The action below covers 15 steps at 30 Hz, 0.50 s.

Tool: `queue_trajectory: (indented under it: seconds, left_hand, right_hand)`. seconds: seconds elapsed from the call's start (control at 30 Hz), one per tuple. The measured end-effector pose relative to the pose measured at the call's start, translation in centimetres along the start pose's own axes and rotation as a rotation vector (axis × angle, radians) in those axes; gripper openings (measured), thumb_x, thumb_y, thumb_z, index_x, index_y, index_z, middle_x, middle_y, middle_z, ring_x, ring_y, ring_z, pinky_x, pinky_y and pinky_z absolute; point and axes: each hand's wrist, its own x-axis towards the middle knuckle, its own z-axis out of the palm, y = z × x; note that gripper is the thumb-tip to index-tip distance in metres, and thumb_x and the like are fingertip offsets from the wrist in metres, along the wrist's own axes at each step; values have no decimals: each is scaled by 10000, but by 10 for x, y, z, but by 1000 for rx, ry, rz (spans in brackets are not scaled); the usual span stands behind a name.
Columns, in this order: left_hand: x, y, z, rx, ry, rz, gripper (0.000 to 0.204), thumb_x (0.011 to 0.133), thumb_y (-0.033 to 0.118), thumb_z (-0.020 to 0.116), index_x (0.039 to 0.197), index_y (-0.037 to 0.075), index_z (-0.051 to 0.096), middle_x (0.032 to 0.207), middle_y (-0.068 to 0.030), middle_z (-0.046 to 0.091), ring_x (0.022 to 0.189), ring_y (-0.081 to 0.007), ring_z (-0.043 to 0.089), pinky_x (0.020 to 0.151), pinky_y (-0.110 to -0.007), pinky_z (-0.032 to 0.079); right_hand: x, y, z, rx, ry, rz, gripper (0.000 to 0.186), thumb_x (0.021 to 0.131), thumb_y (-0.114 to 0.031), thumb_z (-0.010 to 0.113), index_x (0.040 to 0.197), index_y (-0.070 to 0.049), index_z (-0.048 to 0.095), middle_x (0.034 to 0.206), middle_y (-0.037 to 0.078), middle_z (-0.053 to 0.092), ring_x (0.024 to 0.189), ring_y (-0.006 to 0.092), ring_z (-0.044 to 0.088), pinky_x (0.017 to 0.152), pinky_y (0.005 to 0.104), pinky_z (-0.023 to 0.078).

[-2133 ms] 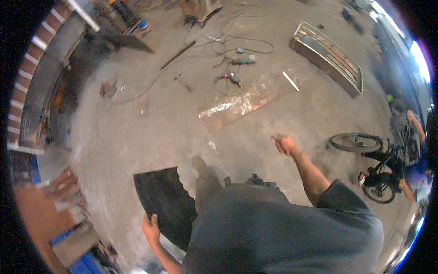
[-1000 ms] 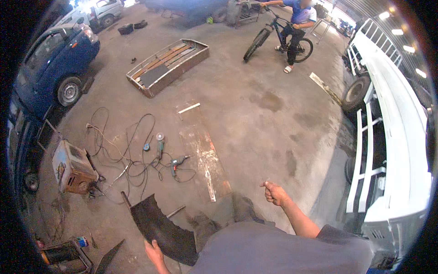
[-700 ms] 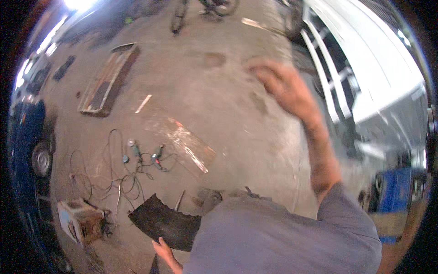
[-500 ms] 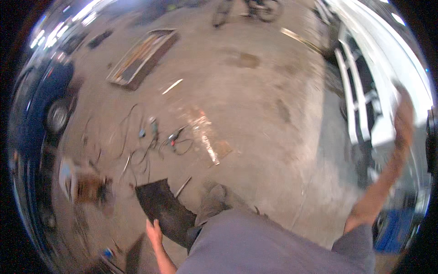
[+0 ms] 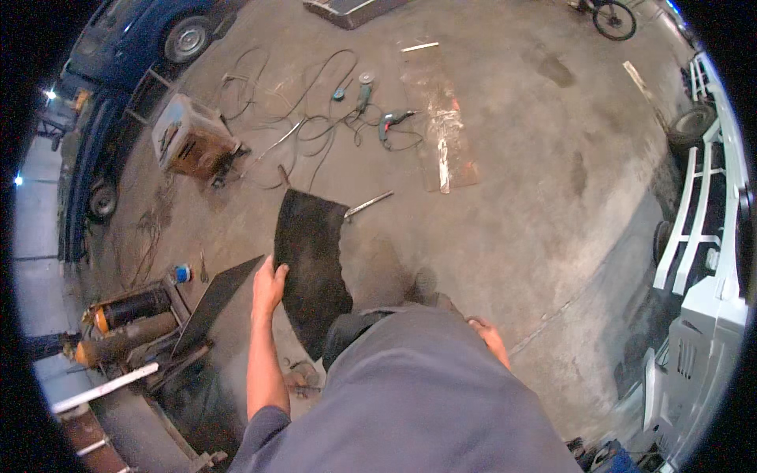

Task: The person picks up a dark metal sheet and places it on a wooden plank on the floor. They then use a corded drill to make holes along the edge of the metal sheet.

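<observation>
Your left hand (image 5: 270, 287) is closed on the left edge of the black sheet (image 5: 310, 264), thumb laid over its face; the sheet extends to the right of that hand, its far side ragged. Your right hand (image 5: 490, 336) is beside your shirt (image 5: 441, 378), partly hidden; whether it is spread or pressed together cannot be told. The floor (image 5: 505, 229) is grey-brown, with dark stains (image 5: 555, 68) well ahead of your right hand. Ahead and right of your left hand lie a rod (image 5: 369, 203), a drill (image 5: 385, 128), a grinder (image 5: 364, 96) and a whitened board (image 5: 457, 146). Ahead and left of it stands a boxy machine (image 5: 197, 142), with a blue vehicle (image 5: 130, 38) farther off. A white truck (image 5: 712, 323) stands well right of your right hand.
</observation>
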Motion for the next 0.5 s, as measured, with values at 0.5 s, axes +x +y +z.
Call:
queue_trajectory:
  seconds: [0.5]
  left_hand:
    - [50,-110,-35,-33,0,-230,517,919,242,614,1342,-44,536,1256,-303,612,1191,-453,568,1020,-494,432]
  right_hand:
    - [126,-134,74,-685,-141,60,475,919,-421,571,1211,-59,672,1108,177,712,1002,325,678,865,464,516]
